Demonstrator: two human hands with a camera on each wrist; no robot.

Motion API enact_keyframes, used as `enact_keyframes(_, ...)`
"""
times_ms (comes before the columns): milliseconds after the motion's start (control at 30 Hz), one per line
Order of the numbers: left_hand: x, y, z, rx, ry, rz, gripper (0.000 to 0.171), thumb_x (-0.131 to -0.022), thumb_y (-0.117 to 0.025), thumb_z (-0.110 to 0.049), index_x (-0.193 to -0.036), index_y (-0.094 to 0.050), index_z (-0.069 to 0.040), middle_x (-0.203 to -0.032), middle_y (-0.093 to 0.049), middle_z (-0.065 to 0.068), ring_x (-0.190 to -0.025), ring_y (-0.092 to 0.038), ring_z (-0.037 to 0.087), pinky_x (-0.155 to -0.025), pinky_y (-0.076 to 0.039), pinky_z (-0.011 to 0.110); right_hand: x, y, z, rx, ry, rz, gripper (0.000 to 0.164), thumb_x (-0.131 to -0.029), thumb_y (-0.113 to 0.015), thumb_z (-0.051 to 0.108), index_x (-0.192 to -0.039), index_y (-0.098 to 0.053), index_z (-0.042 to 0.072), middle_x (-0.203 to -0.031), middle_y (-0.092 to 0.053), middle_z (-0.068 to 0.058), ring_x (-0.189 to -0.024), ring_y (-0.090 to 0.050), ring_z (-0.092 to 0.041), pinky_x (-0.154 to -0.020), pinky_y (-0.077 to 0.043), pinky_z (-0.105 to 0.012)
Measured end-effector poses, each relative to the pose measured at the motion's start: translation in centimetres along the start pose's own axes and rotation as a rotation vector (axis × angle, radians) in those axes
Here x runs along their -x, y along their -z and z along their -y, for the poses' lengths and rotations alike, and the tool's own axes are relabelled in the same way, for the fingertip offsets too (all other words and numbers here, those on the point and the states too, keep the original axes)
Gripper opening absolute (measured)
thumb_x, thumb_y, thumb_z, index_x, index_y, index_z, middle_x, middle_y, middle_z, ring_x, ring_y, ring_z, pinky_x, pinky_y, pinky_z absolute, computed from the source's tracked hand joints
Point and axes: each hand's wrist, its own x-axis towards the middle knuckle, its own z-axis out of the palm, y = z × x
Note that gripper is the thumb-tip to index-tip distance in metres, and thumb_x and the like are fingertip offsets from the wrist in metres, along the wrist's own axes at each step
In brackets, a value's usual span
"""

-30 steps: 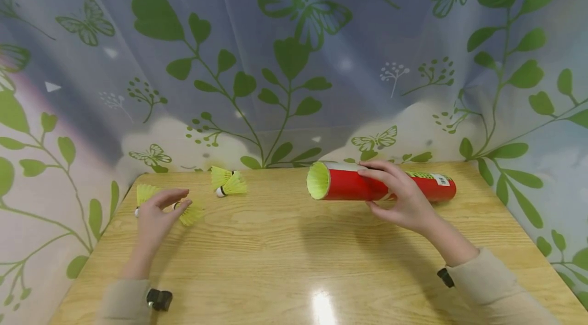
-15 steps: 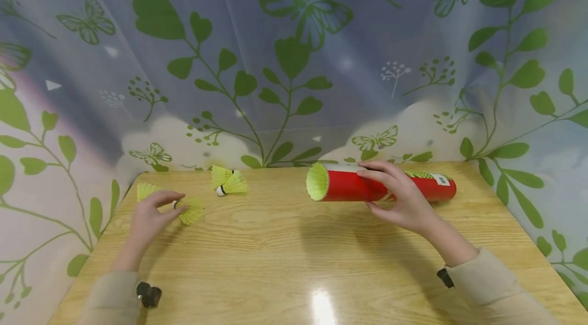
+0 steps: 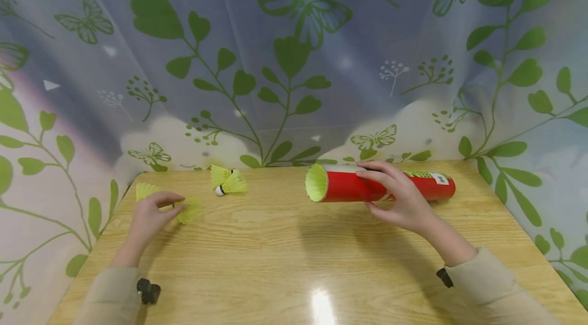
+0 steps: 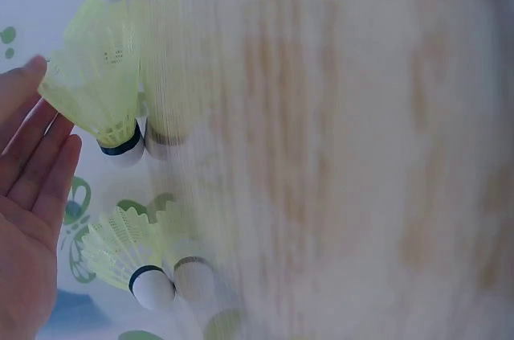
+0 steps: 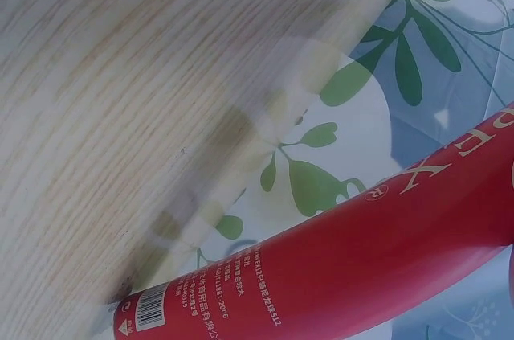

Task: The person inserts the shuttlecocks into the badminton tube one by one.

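Observation:
My left hand [image 3: 149, 215] reaches over a yellow shuttlecock [image 3: 190, 210] lying on its side at the left of the table. In the left wrist view its thumb and fingers are at the skirt of that shuttlecock [image 4: 100, 75], pinching its upper edge, with the dark-banded cork low by the table. My right hand [image 3: 399, 195] grips a red shuttlecock tube [image 3: 344, 184] from above. The tube's near end opens leftward, and yellow skirt shows inside. In the right wrist view the printed red tube [image 5: 353, 251] crosses the lower part, and little of the hand shows.
Two more yellow shuttlecocks [image 3: 231, 184] lie together near the back edge. Another shuttlecock [image 3: 146, 191] sits at the far left, partly behind the left hand. A leaf-patterned curtain [image 3: 294, 85] hangs behind the wooden table [image 3: 257, 264].
My left hand has drawn slightly left and its fingers have come closer to the shuttlecock, which now looks blurred and a little shifted. The right hand and tube stay in place.

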Motion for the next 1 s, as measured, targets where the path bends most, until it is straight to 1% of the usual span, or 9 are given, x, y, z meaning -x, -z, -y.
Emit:
enact_keyframes(133, 0.0, 0.1, 0.1, -0.012, -0.011, -0.032, 0.016, -0.084, -0.072, -0.013, -0.099, -0.073, -0.008, -0.098, -0.072, 0.010, -0.091, -0.066, 0.031, -0.078, -0.054, 0.045, 0.1, 0.1, 0.0, -0.010, -0.007, 0.003, 0.062, -0.072, -0.070, 0.006, -0.131, -0.054, 0.005, -0.132, -0.050, -0.018, -0.118, -0.048, -0.022, -0.060, -0.044, -0.013)
enact_keyframes(267, 0.0, 0.3, 0.2, -0.018, -0.007, -0.069, 0.015, -0.085, -0.071, -0.014, -0.099, -0.074, -0.010, -0.097, -0.072, 0.009, -0.088, -0.066, 0.023, -0.077, -0.054, 0.041, 0.1, 0.1, 0.0, -0.016, -0.011, 0.004, 0.062, -0.071, -0.071, 0.005, -0.131, -0.054, 0.005, -0.132, -0.050, -0.017, -0.118, -0.048, -0.022, -0.058, -0.045, -0.015)
enact_keyframes(367, 0.0, 0.4, 0.3, -0.023, 0.002, -0.119, 0.014, -0.085, -0.071, -0.014, -0.098, -0.075, -0.011, -0.096, -0.073, 0.008, -0.086, -0.063, 0.005, -0.074, -0.055, 0.033, 0.1, 0.1, 0.0, -0.018, -0.005, -0.001, 0.063, -0.070, -0.071, 0.003, -0.131, -0.054, 0.004, -0.132, -0.050, -0.018, -0.118, -0.048, -0.022, -0.058, -0.045, -0.016)
enact_keyframes(433, 0.0, 0.4, 0.5, -0.035, 0.000, -0.160, 0.012, -0.084, -0.072, -0.014, -0.096, -0.075, -0.011, -0.093, -0.073, 0.009, -0.082, -0.059, -0.008, -0.072, -0.054, 0.022, 0.0, 0.1, 0.0, -0.017, 0.001, -0.006, 0.063, -0.069, -0.071, 0.002, -0.130, -0.054, 0.004, -0.131, -0.051, -0.018, -0.117, -0.048, -0.022, -0.058, -0.045, -0.015)
enact_keyframes(500, 0.0, 0.4, 0.7, -0.056, -0.012, -0.210, 0.010, -0.083, -0.073, -0.012, -0.092, -0.076, -0.010, -0.089, -0.074, 0.009, -0.077, -0.052, -0.018, -0.068, -0.050, 0.010, 0.1, 0.1, 0.1, -0.011, -0.001, -0.005, 0.064, -0.069, -0.071, 0.001, -0.131, -0.054, 0.005, -0.131, -0.051, -0.018, -0.117, -0.049, -0.022, -0.059, -0.045, -0.014)
enact_keyframes(600, -0.2, 0.5, 0.8, -0.070, 0.000, -0.270, 0.009, -0.083, -0.073, -0.011, -0.091, -0.076, -0.008, -0.086, -0.073, 0.011, -0.073, -0.047, -0.022, -0.060, -0.040, 0.003, 0.0, 0.1, 0.1, -0.003, -0.004, -0.006, 0.065, -0.069, -0.071, 0.002, -0.131, -0.054, 0.005, -0.132, -0.051, -0.017, -0.117, -0.048, -0.022, -0.061, -0.045, -0.012)
enact_keyframes(767, -0.3, 0.5, 0.3, -0.042, 0.108, -0.338, 0.013, -0.086, -0.071, -0.016, -0.094, -0.075, -0.007, -0.087, -0.073, 0.012, -0.065, -0.045, -0.023, -0.051, -0.037, 0.006, 0.1, 0.2, 0.0, 0.000, -0.019, -0.003, 0.063, -0.070, -0.072, 0.005, -0.131, -0.054, 0.006, -0.132, -0.051, -0.018, -0.117, -0.048, -0.022, -0.061, -0.045, -0.013)
enact_keyframes(933, -0.5, 0.4, -0.8, 0.019, 0.243, -0.363, 0.020, -0.087, -0.069, -0.025, -0.096, -0.075, -0.009, -0.090, -0.073, 0.010, -0.064, -0.049, -0.019, -0.057, -0.040, 0.006, 0.1, 0.1, -0.1, 0.001, -0.020, 0.001, 0.061, -0.074, -0.070, 0.009, -0.132, -0.054, 0.006, -0.132, -0.050, -0.017, -0.117, -0.048, -0.020, -0.061, -0.044, -0.012)
enact_keyframes(1000, -0.5, 0.3, -1.4, 0.066, 0.303, -0.358, 0.024, -0.086, -0.069, -0.030, -0.098, -0.075, -0.009, -0.086, -0.074, 0.002, -0.065, -0.051, -0.017, -0.060, -0.042, 0.005, 0.2, 0.1, -0.1, -0.003, -0.021, 0.002, 0.060, -0.075, -0.070, 0.009, -0.132, -0.054, 0.006, -0.132, -0.050, -0.017, -0.116, -0.048, -0.020, -0.060, -0.044, -0.011)
